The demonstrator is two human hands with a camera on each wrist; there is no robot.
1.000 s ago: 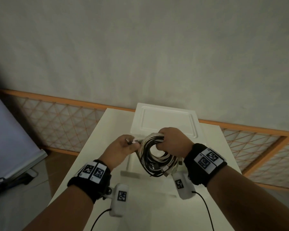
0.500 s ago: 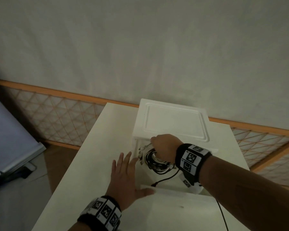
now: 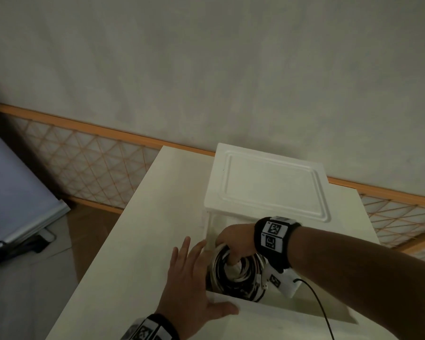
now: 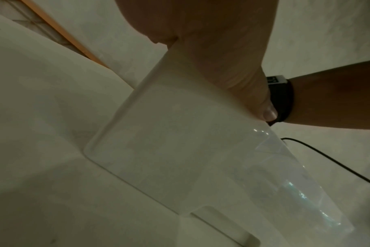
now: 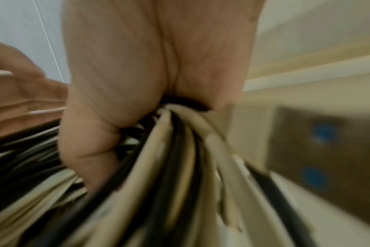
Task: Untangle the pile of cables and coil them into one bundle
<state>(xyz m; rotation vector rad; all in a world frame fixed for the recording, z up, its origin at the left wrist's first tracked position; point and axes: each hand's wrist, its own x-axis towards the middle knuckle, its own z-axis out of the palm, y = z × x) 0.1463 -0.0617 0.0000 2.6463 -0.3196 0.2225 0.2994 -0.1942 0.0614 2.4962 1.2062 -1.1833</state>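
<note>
Nearest, left hand [image 3: 194,288] flat, fingers straight, thumb along the front edge of the pulled-out drawer [image 3: 292,312] — gripping nothing. Just beyond, cable bundle [image 3: 233,278] coiled inside the drawer, right hand [image 3: 236,244] clenched round its top. White drawer unit [image 3: 268,182] at the desk's [image 3: 138,241] far edge, against a pale wall [image 3: 206,69].

No readable text; only black-and-white square code markers on wristbands [image 3: 273,235].
</note>
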